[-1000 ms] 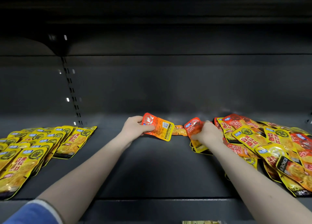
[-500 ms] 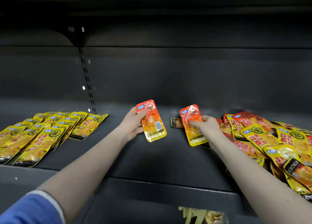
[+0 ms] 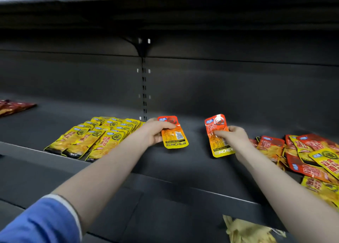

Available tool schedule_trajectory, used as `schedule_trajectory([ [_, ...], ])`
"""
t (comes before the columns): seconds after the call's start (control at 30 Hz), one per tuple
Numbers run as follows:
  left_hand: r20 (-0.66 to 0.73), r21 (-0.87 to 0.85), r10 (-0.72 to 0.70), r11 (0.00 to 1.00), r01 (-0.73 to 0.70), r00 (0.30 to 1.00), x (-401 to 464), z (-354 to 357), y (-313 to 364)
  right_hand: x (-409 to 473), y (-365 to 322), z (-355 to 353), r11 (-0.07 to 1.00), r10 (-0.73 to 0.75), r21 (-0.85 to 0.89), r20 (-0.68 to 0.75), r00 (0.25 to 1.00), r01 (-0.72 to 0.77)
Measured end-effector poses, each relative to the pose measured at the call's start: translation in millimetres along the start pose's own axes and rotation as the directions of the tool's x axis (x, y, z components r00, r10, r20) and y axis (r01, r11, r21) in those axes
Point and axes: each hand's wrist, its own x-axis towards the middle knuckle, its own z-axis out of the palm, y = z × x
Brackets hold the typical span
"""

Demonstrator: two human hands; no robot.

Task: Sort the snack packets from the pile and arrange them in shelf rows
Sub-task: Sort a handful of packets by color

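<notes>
- The two orange-red packets are farther apart than half a second ago, and both hands have lifted them above the bare middle of the shelf (image 3: 183, 169).
- The left packet (image 3: 173, 132) has moved toward the yellow rows (image 3: 97, 138) at nine o'clock.
- The left hand (image 3: 156, 132) pinches it, thumb across the front, fingers curled behind.
- The right packet (image 3: 218, 135) is upright, near the mixed pile (image 3: 302, 154) at three o'clock.
- The right hand (image 3: 233, 138) grips its right edge, thumb on the front, fingers closed behind.
- The camera has swung left: dark red packets (image 3: 14, 107) now show at ten o'clock, and pale packaging (image 3: 245, 230) lies below the shelf at five o'clock.
</notes>
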Motion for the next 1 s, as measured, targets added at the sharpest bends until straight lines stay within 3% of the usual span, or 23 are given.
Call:
schedule_trajectory([
  [0.37, -0.049, 0.101, 0.168, 0.981, -0.163, 0.984, -37, -239, 61, -45, -84, 212, 0.988, -0.032, 0.155, 0.040, 0.999, 0.025],
  [0.67, -0.106, 0.143, 0.171, 0.977, -0.155, 0.979, -31, -400, 80, -59, -135, 376, 0.992, -0.006, 0.123, 0.133, 0.991, -0.010],
  [1.0, -0.165, 0.230, 0.184, 0.962, -0.144, 0.969, 18, -551, 115, -18, -164, 540, 0.989, 0.035, 0.130, 0.285, 0.958, -0.075],
])
